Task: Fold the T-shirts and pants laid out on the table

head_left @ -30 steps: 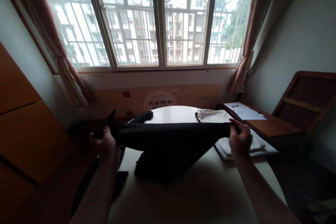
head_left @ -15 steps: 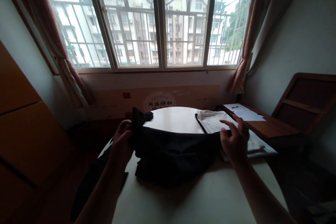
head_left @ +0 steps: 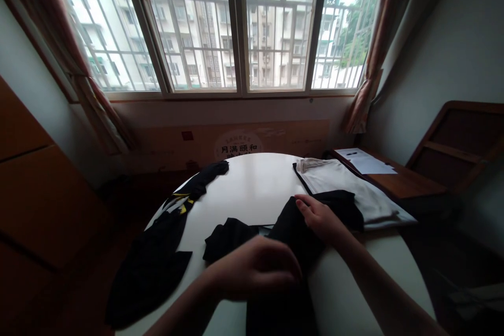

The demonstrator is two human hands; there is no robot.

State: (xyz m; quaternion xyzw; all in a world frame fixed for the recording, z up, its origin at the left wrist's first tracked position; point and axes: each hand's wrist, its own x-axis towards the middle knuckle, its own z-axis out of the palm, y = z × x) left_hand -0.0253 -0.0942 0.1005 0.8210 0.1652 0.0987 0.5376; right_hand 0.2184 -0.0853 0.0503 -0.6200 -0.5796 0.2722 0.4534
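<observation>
A black garment (head_left: 285,226) lies spread and rumpled over the middle of the round white table (head_left: 260,178), reaching to the near edge. My left hand (head_left: 262,268) is over its near part, fingers curled and blurred; whether they grip the cloth is hidden. My right hand (head_left: 318,215) rests on the upper part of the garment, fingers pointing left, the fingertips at a fold; whether cloth is pinched cannot be made out. The garment's right end overlaps a folded white garment (head_left: 346,184) with a black edge.
Along the table's left edge lie more dark clothes (head_left: 153,257), one with yellow and white marks. Right of the table, papers (head_left: 366,161) lie on a wooden surface (head_left: 409,181) by a wooden chair back. Behind stands a printed cardboard panel (head_left: 197,142) under the window.
The black garment, held stretched between both hands before, is now down on the table, turned lengthwise toward me. My left hand has moved right and nearer; my right hand has moved left.
</observation>
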